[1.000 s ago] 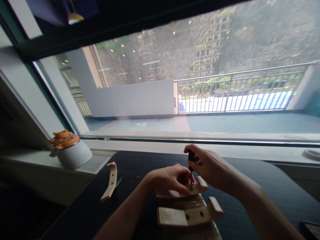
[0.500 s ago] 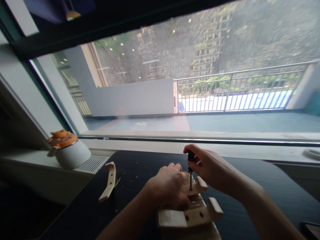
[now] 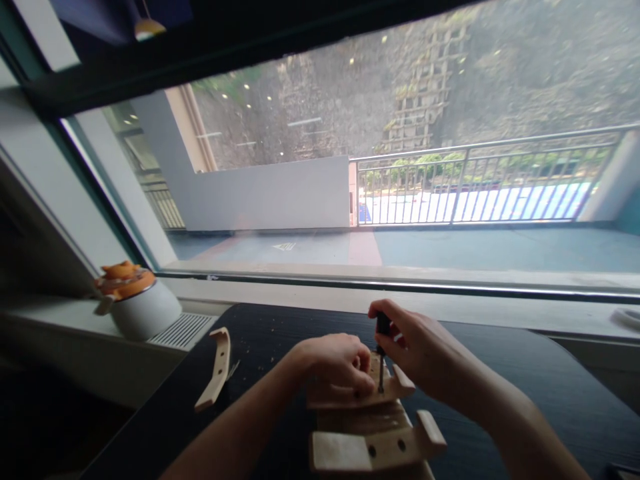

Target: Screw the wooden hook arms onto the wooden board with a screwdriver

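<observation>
A black-handled screwdriver [image 3: 383, 325] stands upright in my right hand [image 3: 407, 337], its fingers wrapped round the handle. The metal shaft ends at a hole in a curved wooden piece [image 3: 395, 385], which lies across a wooden board [image 3: 357, 421]. My left hand [image 3: 343, 365] rests on the same piece beside the shaft, fingers curled; whether it pinches anything small is hidden. Closer to me, a second curved wooden piece [image 3: 385, 448] with two dark holes lies across the board.
A third curved piece [image 3: 217, 367] with holes lies at the table's left, by some thin slivers [image 3: 233, 369]. Crumbs dot the black table [image 3: 260, 327]. A grey pot with an orange top [image 3: 143, 303] stands on the sill below the window. A dark object [image 3: 620, 472] shows at the lower right corner.
My left hand has lifted its spread grip off the piece and curled its fingers nearer the shaft, uncovering more of the wood. The right hand keeps the screwdriver upright at the hole.
</observation>
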Demonstrator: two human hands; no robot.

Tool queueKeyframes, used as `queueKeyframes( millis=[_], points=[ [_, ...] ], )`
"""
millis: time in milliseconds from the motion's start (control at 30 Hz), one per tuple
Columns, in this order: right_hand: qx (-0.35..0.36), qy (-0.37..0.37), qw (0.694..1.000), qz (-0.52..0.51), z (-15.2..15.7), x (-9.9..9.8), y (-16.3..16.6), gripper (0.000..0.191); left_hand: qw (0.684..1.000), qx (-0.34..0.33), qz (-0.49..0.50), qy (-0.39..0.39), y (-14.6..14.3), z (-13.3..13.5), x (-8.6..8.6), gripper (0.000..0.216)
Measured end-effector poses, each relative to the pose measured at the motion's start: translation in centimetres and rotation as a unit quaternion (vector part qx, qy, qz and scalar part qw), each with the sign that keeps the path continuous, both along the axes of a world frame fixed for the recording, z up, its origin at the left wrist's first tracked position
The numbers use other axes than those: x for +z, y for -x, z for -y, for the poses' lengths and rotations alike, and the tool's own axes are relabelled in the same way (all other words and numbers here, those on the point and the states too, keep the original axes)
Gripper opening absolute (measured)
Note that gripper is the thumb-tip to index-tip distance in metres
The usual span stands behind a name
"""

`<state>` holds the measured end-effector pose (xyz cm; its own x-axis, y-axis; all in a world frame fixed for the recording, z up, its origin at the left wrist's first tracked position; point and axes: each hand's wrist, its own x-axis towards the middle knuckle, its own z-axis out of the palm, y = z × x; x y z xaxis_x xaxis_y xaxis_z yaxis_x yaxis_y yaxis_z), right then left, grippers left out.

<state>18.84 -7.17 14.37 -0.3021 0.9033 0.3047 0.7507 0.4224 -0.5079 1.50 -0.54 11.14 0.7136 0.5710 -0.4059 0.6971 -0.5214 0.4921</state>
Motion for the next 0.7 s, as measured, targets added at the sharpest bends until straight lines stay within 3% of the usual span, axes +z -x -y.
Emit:
queueKeyframes(
  millis=[100,367,700],
  points=[
    [0.01,0.016,1.0,-0.017,-0.4,-0.5,-0.3,0.024,0.996,-0.004,-0.026,0.08,-0.5,-1.6,0.3,0.024],
    [0.045,0.051,0.997,-0.029,-1.1,0.0,-0.5,0.019,0.981,-0.004,-0.063,0.184,-1.8,-3.9,0.3,0.019],
    [0.063,0.08,0.994,0.03,-1.5,2.4,0.3,0.022,0.987,0.024,-0.048,0.154,-1.4,-3.2,0.2,0.021]
  ],
)
